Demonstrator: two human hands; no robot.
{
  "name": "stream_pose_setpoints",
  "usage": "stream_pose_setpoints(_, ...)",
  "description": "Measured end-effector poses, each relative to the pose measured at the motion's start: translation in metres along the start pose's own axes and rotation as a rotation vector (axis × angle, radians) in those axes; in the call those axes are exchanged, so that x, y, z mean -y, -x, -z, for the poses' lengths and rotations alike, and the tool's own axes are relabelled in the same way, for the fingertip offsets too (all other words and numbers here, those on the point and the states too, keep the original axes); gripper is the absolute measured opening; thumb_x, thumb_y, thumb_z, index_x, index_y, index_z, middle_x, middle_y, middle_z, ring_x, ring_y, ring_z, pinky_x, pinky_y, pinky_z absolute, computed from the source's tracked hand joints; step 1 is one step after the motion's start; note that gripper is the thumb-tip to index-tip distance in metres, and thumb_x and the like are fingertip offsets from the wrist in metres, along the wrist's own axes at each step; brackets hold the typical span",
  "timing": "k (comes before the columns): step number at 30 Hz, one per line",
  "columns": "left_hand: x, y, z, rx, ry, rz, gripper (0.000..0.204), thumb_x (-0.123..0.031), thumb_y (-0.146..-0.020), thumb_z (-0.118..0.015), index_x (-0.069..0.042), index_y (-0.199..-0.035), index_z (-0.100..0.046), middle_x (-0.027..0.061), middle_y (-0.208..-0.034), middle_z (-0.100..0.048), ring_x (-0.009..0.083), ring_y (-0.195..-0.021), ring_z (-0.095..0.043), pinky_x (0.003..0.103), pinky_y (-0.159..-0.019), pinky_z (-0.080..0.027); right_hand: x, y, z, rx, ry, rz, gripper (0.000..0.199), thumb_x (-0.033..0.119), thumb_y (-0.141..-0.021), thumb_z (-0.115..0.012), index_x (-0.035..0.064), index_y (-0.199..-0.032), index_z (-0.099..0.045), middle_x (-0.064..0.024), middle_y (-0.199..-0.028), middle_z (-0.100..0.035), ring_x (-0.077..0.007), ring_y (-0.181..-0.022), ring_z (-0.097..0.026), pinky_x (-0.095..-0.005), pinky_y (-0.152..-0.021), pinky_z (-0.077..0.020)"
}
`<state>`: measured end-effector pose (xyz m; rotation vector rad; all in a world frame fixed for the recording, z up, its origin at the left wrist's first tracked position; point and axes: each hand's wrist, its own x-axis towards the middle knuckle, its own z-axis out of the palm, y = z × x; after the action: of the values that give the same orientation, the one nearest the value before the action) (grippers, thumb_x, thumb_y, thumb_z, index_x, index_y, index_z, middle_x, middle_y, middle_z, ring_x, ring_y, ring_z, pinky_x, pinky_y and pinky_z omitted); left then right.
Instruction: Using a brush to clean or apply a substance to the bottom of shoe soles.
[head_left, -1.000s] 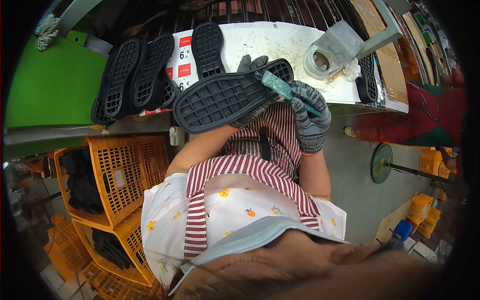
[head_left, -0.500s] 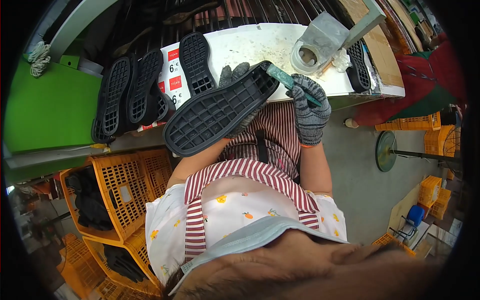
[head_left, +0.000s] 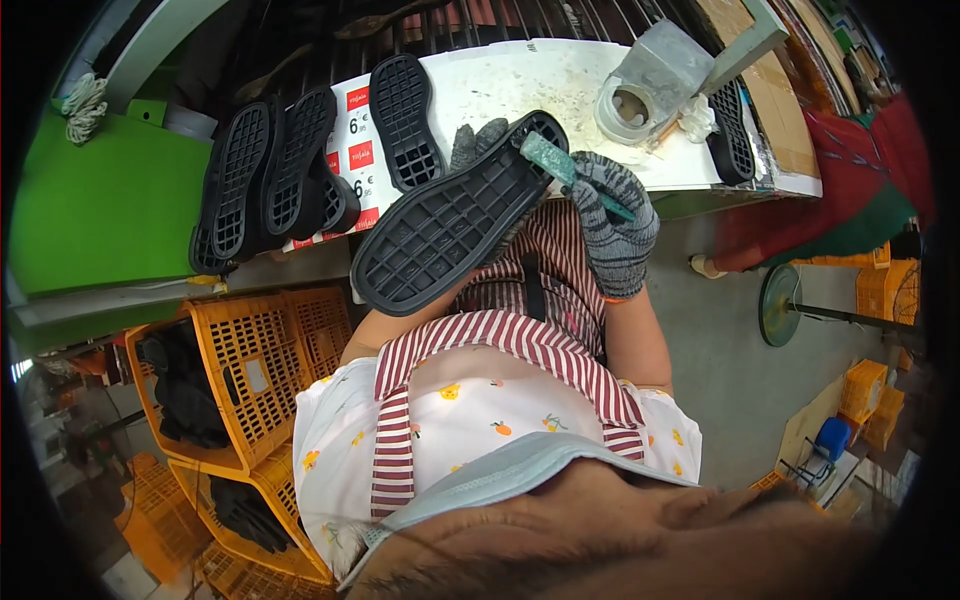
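My left hand (head_left: 478, 143), in a grey knitted glove, is wrapped round a black shoe sole (head_left: 450, 225). The sole is tilted, its gridded face showing and its narrower end toward the upper right. Most of that hand is hidden behind it. My right hand (head_left: 618, 225), gloved alike, pinches a green brush-like tool (head_left: 550, 160) with a whitish crust. The tool's broad tip lies over the sole's upper end; I cannot tell whether it touches. Just beyond the right hand stands a cloudy plastic pot (head_left: 615, 125) with a round opening.
Several black soles (head_left: 405, 125) lie at the left of the stained white tabletop (head_left: 500, 85), and another sole (head_left: 732, 135) at its right end. A crumpled white wad (head_left: 698, 120) sits by the pot. Orange crates (head_left: 255, 375) with black pieces are stacked at lower left. A green surface (head_left: 100, 205) adjoins.
The sole in my left hand has shifted slightly right in the picture. The green tool's tip has moved from the sole's end edge a little inward over its gridded face.
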<state>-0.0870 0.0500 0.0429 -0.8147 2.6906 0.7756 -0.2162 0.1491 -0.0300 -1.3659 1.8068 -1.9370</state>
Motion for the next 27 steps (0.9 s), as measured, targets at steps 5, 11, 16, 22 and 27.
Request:
stream_pose_setpoints(5, 0.011, -0.003, -0.004, -0.017, 0.044, -0.005, 0.047, -0.042, -0.086, -0.047, -0.023, -0.129, -0.038, 0.0077, -0.129, -0.041, 0.0204, -0.121, -0.036, 0.041, -0.103, -0.027, 0.018, 0.01, -0.013, 0.094, -0.004, 0.026, 0.02, 0.002, -0.074, -0.065, -0.0004, -0.093, -0.062, -0.0131, -0.095, -0.062, -0.0211, -0.089, -0.059, -0.0299, -0.08, -0.0457)
stream_pose_setpoints(11, 0.014, -0.017, -0.009, -0.047, 0.107, -0.007, 0.047, -0.041, -0.086, -0.047, -0.023, -0.128, -0.038, 0.0078, -0.129, -0.041, 0.0207, -0.121, -0.036, 0.041, -0.103, -0.027, 0.033, 0.011, -0.031, 0.24, 0.098, 0.26, 0.022, 0.002, -0.072, -0.067, 0.0023, -0.093, -0.062, -0.0136, -0.097, -0.062, -0.0248, -0.09, -0.059, -0.0325, -0.08, -0.0463)
stream_pose_setpoints(16, 0.043, 0.02, -0.021, -0.045, 0.154, -0.062, 0.047, -0.04, -0.086, -0.047, -0.023, -0.128, -0.038, 0.0079, -0.129, -0.041, 0.021, -0.121, -0.036, 0.041, -0.103, -0.027, 0.038, 0.014, -0.049, 0.349, 0.009, 0.356, 0.02, 0.002, -0.072, -0.066, 0.0037, -0.092, -0.062, -0.0115, -0.094, -0.062, -0.0271, -0.088, -0.06, -0.0342, -0.079, -0.0469)
stream_pose_setpoints(22, 0.052, 0.032, -0.028, -0.069, 0.213, -0.108, 0.047, -0.04, -0.086, -0.048, -0.022, -0.128, -0.038, 0.008, -0.128, -0.041, 0.0213, -0.121, -0.036, 0.04, -0.103, -0.027, 0.045, 0.02, -0.064, 0.52, -0.091, 0.385, 0.021, 0.01, -0.071, -0.069, 0.0033, -0.089, -0.062, -0.012, -0.092, -0.063, -0.0273, -0.089, -0.06, -0.0342, -0.077, -0.0473)
stream_pose_setpoints(27, 0.061, 0.024, -0.038, -0.067, 0.257, -0.185, 0.047, -0.039, -0.085, -0.048, -0.022, -0.128, -0.038, 0.0081, -0.128, -0.041, 0.0215, -0.12, -0.036, 0.04, -0.103, -0.027, 0.021, 0.015, -0.051, 0.431, -0.078, 0.265, 0.023, 0.012, -0.07, -0.07, 0.0033, -0.09, -0.063, -0.013, -0.095, -0.062, -0.0244, -0.085, -0.06, -0.0305, -0.075, -0.0487)
